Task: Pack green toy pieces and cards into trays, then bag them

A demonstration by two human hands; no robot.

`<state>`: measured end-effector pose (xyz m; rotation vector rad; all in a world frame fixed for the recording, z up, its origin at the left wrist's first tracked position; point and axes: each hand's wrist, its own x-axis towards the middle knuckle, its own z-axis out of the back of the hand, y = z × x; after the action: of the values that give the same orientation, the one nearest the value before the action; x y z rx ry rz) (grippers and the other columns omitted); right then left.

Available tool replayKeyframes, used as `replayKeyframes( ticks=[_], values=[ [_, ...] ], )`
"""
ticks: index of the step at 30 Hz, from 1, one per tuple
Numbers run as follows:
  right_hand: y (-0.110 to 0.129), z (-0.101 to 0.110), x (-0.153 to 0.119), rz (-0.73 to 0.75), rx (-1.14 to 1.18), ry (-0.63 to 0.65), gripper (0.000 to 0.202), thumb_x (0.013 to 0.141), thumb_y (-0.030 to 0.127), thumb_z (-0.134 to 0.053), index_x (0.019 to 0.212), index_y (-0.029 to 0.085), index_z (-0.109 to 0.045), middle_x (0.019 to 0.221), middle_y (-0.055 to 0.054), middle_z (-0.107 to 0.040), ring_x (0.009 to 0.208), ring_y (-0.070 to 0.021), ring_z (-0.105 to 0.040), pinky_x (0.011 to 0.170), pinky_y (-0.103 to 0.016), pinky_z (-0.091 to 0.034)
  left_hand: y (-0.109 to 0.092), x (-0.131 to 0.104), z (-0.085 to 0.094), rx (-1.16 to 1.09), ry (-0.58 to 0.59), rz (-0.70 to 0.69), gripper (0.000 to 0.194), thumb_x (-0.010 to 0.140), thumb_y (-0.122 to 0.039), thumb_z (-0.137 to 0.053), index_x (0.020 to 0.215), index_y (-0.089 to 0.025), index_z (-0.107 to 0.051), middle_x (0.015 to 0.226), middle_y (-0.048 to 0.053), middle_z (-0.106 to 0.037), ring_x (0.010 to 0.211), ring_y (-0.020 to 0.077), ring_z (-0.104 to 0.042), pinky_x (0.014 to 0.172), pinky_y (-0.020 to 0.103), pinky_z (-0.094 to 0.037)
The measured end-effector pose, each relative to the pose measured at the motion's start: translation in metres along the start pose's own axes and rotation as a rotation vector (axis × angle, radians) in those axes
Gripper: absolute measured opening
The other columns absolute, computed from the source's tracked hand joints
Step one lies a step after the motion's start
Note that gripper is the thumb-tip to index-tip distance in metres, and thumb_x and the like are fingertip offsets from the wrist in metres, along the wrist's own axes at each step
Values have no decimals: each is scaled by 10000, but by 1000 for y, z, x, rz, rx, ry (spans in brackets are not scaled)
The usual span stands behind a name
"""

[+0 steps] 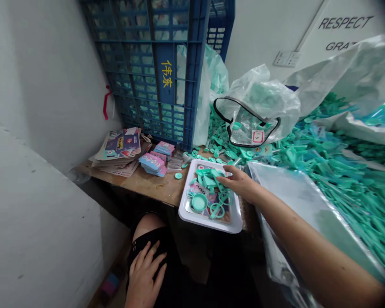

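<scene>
My left hand [145, 273] lies flat on my leg over black clothing, fingers spread, holding nothing. Over the right side of a white plastic tray [183, 209] reaches my right hand [239, 182]. Its fingers are apart and at the edge of a pile of small green plastic pieces [208, 179]; whether they touch one is hard to see. Also in the tray are a round green dish [199, 202], a green ring-shaped piece [217, 210] and printed cards, partly covered by the pieces.
Left on the wooden table [167, 193] are stacked printed cards [120, 145] and small pink-and-blue boxes [153, 162]. A blue crate [160, 77] stands behind. To the right are silvery plastic bags [295, 201], a black-trimmed clear bag [247, 124] and heaped green parts [346, 179].
</scene>
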<state>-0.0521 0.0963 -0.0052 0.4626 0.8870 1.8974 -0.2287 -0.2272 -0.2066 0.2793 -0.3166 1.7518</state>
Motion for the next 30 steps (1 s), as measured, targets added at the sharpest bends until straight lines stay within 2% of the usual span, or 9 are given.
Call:
replayKeyframes(
  ticks=[3,8,10,15,18,21,23,27,30],
  values=[
    [-4,1,-5,45,-53,2,426,852,330,-524,1241,156,-546,988,-111,-696,911,-234,-661,786,-370,-532,1,-2,-2,-6,1,8,293,845,-376,-538,1132,-378,-598,1320,-48,-555,1260,225,-449,901,392,-475],
    [-4,14,-26,126,-91,43,303,870,255,-463,1102,195,-648,1054,-82,-698,985,-230,-649,839,-368,-529,3,-2,-5,-8,-12,9,295,840,-370,-545,1130,-374,-599,1322,-44,-552,1266,227,-438,902,391,-467],
    [-4,20,-38,117,-50,42,312,869,251,-449,1105,194,-646,1061,-82,-697,1014,-230,-641,845,-357,-532,3,-2,-5,-11,-15,3,294,841,-366,-544,1130,-373,-597,1321,-45,-553,1266,223,-436,897,391,-470],
    [-8,39,-75,28,82,141,329,872,340,-437,1066,192,-658,1048,-76,-702,947,-219,-666,831,-337,-547,2,2,-2,-27,-8,2,284,844,-367,-539,1122,-367,-598,1313,-39,-558,1262,223,-438,883,396,-477],
    [-23,58,-101,86,-29,4,337,851,407,-476,1057,219,-665,1063,-76,-699,975,-243,-650,890,-382,-517,1,2,-2,-31,-5,-1,282,845,-376,-535,1119,-363,-599,1305,-35,-565,1254,228,-445,880,405,-477],
    [-52,79,-133,116,-209,-204,335,841,437,-489,1068,256,-657,1113,-85,-681,1026,-272,-632,931,-434,-491,1,3,-5,-35,-14,-9,279,845,-376,-528,1113,-359,-605,1290,-32,-578,1240,235,-457,875,411,-475],
    [-75,87,-158,106,-312,-274,322,851,432,-496,1091,275,-644,1151,-87,-668,1069,-279,-619,965,-451,-474,1,3,-6,-38,-12,-12,276,846,-375,-522,1108,-359,-609,1283,-31,-583,1237,237,-461,874,412,-474],
    [-111,81,-201,176,-508,-298,434,864,463,-491,1240,258,-558,1305,-117,-570,1219,-317,-509,998,-542,-433,0,4,-8,-50,-1,-12,279,849,-383,-504,1107,-369,-610,1276,-26,-588,1229,244,-473,862,419,-483],
    [-122,67,-219,230,-630,-299,532,872,475,-480,1339,219,-468,1384,-146,-486,1293,-340,-416,1014,-607,-377,-3,8,-9,-64,0,-24,267,846,-392,-502,1084,-375,-621,1254,-21,-602,1211,260,-492,838,437,-502]
  ],
)
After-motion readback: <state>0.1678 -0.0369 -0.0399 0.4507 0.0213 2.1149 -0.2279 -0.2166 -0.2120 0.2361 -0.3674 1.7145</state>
